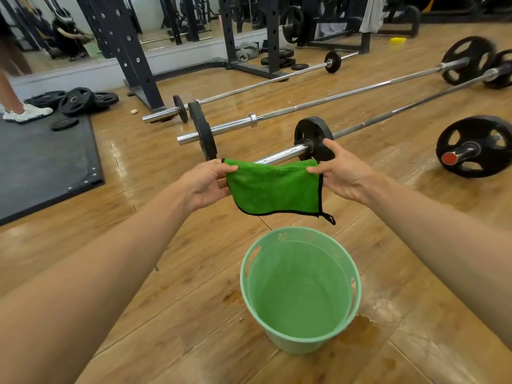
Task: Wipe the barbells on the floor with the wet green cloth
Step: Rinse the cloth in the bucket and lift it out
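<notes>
The left hand (205,184) and the right hand (343,173) hold the cloth (274,187) up in the air. Each hand pinches one top corner with thumb and fingers. The cloth is green with a black edge. It hangs down flat between the hands, and a small black loop sticks out at its low right corner.

The cloth hangs past the bucket (243,275) and in front of the shiny end of the near barbell (285,153). I cannot tell if the cloth touches that end.

The bucket is light green and stands upright on the wood floor (166,273), close to the person. Its inside looks wet and may hold clear water, but I cannot tell for sure. No other thing shows inside it. A puddle (363,328) lies on the floor right beside the bucket, and a small wet spot (232,296) is on its other side.

The near barbell lies on the floor with a black plate (313,137) just behind the right hand. The middle barbell (332,98) and the far barbell (249,87) lie past it, side by side. Another plate with a red end (473,146) sits off to the right.

A dark mat (41,162) is on the left, with loose plates (74,101) near it.
</notes>
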### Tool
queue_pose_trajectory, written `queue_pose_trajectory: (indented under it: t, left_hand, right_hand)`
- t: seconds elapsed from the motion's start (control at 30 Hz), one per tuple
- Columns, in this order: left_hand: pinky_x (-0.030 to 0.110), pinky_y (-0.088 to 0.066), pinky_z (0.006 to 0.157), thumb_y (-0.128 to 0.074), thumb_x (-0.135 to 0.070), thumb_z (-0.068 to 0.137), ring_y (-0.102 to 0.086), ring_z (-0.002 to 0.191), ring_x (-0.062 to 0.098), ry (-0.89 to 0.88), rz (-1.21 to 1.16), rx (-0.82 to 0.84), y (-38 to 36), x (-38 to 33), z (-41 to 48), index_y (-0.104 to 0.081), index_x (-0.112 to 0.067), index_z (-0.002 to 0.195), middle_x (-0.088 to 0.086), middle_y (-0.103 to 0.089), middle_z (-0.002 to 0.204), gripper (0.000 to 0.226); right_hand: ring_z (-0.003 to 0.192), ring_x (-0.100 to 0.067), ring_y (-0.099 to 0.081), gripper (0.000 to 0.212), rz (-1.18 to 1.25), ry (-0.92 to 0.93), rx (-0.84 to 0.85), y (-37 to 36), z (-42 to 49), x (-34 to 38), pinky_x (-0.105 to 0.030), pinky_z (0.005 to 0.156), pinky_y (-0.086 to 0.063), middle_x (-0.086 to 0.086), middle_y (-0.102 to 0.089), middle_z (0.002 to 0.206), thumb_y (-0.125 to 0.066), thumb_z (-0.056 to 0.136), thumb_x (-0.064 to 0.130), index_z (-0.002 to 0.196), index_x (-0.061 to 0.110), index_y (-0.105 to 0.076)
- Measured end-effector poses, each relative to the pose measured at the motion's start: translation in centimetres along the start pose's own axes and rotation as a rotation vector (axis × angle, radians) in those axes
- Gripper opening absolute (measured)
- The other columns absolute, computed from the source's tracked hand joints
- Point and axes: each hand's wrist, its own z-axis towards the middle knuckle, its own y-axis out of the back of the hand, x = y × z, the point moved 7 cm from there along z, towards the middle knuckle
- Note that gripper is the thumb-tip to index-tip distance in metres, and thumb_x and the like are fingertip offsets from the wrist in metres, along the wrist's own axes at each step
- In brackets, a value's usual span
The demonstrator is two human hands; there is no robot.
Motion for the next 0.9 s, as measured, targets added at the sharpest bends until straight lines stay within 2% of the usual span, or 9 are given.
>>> queue_pose_trajectory:
  t: [0.03,0.1,0.2,0.3,0.43,0.57,0.7,0.8,0.9]
  left_hand:
    - [0.034,-0.058,0.074,-0.064,0.003,0.096,-0.069,0.093,0.022,-0.003,-0.008,-0.024,0.2,0.0,-0.1,-0.062,-0.012,0.098,0.009,-0.071,0.1,0.016]
    - [0.037,-0.059,0.078,-0.068,0.012,0.089,-0.071,0.102,0.025,-0.031,-0.037,-0.041,0.8,-0.2,0.0,-0.055,-0.011,0.128,0.014,-0.07,0.113,0.047]
    - [0.041,-0.062,0.087,-0.068,0.022,0.083,-0.072,0.103,0.03,-0.171,0.115,-0.033,1.3,-1.0,0.2,-0.051,-0.017,0.138,0.017,-0.069,0.105,0.07]
    - [0.033,-0.061,0.086,-0.072,0.02,0.082,-0.067,0.092,0.024,-0.369,0.428,-0.109,1.1,-2.3,-0.1,-0.066,-0.014,0.125,0.014,-0.064,0.092,0.055]
    - [0.02,-0.059,0.078,-0.076,0.015,0.083,-0.064,0.079,0.012,-0.471,0.54,-0.199,0.7,-2.9,-0.3,-0.075,-0.013,0.108,-0.001,-0.063,0.084,0.037]
    - [0.017,-0.058,0.074,-0.077,0.013,0.083,-0.064,0.075,0.009,-0.494,0.552,-0.258,1.2,-3.1,-0.1,-0.076,-0.012,0.102,-0.001,-0.065,0.081,0.031]
    - [0.03,-0.062,0.082,-0.079,0.005,0.085,-0.067,0.083,0.018,-0.479,0.57,-0.279,1.7,-2.9,0.2,-0.076,-0.019,0.089,0.004,-0.07,0.083,0.024]
    - [0.027,-0.062,0.079,-0.077,-0.001,0.089,-0.069,0.081,0.018,-0.464,0.533,-0.258,1.7,-2.8,0.2,-0.076,-0.018,0.083,0.005,-0.071,0.079,0.019]
    - [0.026,-0.054,0.076,-0.079,-0.009,0.09,-0.059,0.075,0.009,-0.485,0.545,-0.225,1.9,-2.8,0.2,-0.076,-0.019,0.08,0.001,-0.065,0.079,0.014]
  right_hand:
    - [0.117,-0.034,-0.068,0.092,-0.094,0.028,-0.042,0.5,0.0,0.0,-0.042,0.086,-0.063,-0.03,-0.05,0.147,-0.063,0.088,-0.02,0.162,0.023,-0.03]
    - [0.105,-0.032,-0.073,0.069,-0.27,0.093,-0.116,1.4,-0.3,0.1,-0.042,0.083,-0.064,-0.025,-0.064,0.127,-0.072,0.087,-0.013,0.147,0.013,-0.051]
    - [0.103,-0.033,-0.074,0.035,-0.389,0.171,-0.201,2.4,-0.5,0.5,-0.04,0.082,-0.065,-0.024,-0.07,0.114,-0.079,0.086,-0.001,0.116,0.013,-0.067]
    - [0.092,-0.027,-0.074,0.024,-0.424,0.149,-0.241,2.5,-0.2,0.3,-0.027,0.064,-0.062,-0.022,-0.071,0.111,-0.081,0.086,0.003,0.104,0.011,-0.067]
    - [0.074,-0.019,-0.069,0.018,-0.492,0.089,-0.229,1.8,0.0,-0.4,-0.025,0.051,-0.058,-0.019,-0.07,0.109,-0.074,0.094,0.007,0.111,0.005,-0.066]
    - [0.087,-0.023,-0.073,0.022,-0.36,0.029,-0.246,1.8,0.3,-0.4,-0.027,0.058,-0.06,-0.019,-0.07,0.112,-0.074,0.09,-0.005,0.104,0.009,-0.066]
    - [0.092,-0.022,-0.072,0.02,-0.192,0.063,-0.251,1.6,0.6,0.3,-0.027,0.065,-0.062,-0.015,-0.072,0.11,-0.07,0.092,-0.007,0.101,0.011,-0.069]
    - [0.093,-0.022,-0.072,0.003,-0.394,0.205,-0.276,1.6,0.5,1.1,-0.03,0.074,-0.063,-0.014,-0.074,0.102,-0.074,0.094,0.005,0.097,0.007,-0.074]
    - [0.081,-0.018,-0.068,0.017,-0.57,0.273,-0.273,1.5,0.7,1.2,-0.026,0.065,-0.06,-0.013,-0.072,0.091,-0.068,0.101,0.017,0.092,0.005,-0.074]
